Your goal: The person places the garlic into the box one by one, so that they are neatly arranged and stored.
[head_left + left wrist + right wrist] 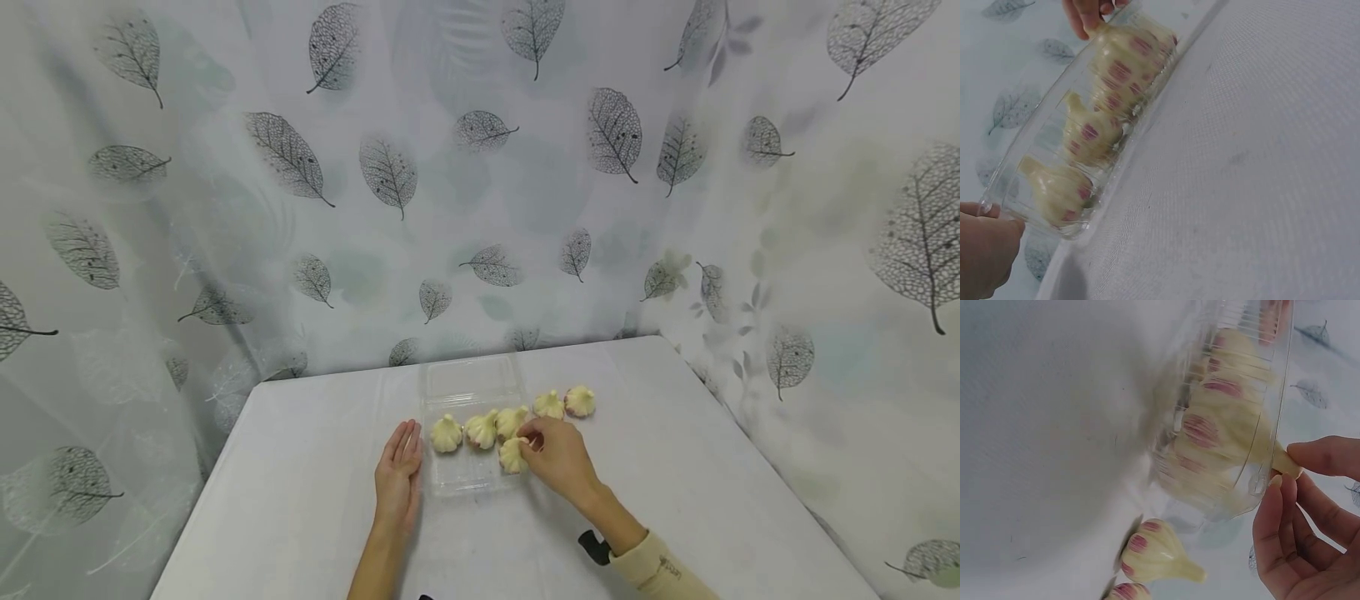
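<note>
Garlic bulbs (pixel 1155 551) are cream, blotched pink; curtain (pixel 517 183) pale, grey-leafed; sleeve (pixel 656 567) beige.

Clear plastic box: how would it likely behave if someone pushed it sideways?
The clear plastic box would probably flex, as it looks thin and see-through. Sitting low and wide on the white tabletop, it seems likelier to slide than tip. The rounded garlic bulbs inside might roll.

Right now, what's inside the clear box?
In the clear box: three garlic bulbs in a row, plus a fourth bulb in front, its stem pinched by the right hand. Whatever lies directly under the bulbs can't be seen; they cover it.
</note>
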A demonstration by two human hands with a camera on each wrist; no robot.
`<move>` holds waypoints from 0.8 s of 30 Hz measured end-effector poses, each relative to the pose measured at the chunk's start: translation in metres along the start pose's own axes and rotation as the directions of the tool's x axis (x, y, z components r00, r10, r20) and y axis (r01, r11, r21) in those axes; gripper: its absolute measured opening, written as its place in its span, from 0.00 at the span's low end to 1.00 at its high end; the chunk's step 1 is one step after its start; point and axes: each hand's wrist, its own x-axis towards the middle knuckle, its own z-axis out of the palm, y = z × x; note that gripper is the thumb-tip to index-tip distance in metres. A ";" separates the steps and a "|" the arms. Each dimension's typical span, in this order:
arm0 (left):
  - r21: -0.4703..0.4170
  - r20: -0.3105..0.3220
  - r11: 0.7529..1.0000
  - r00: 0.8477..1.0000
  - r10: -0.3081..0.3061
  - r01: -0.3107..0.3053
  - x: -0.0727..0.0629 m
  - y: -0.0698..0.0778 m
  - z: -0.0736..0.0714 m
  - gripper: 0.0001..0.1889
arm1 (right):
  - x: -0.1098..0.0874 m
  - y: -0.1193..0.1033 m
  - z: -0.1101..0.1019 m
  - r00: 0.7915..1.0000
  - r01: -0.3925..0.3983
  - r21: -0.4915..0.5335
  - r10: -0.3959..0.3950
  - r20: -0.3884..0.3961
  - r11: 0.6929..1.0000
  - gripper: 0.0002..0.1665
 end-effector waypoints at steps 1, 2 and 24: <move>-0.001 -0.001 1.000 1.000 0.000 0.000 0.000 0.000 0.000 0.35 | 0.000 0.001 0.001 1.000 0.000 -0.008 0.000 0.003 1.000 0.07; -0.004 -0.002 1.000 1.000 -0.001 0.001 0.000 0.000 0.000 0.35 | -0.001 0.001 0.001 1.000 0.001 -0.012 0.000 0.005 1.000 0.07; -0.009 -0.016 1.000 1.000 -0.004 0.004 0.000 0.000 0.002 0.36 | -0.001 0.000 0.002 0.998 0.003 -0.057 0.001 0.066 0.998 0.06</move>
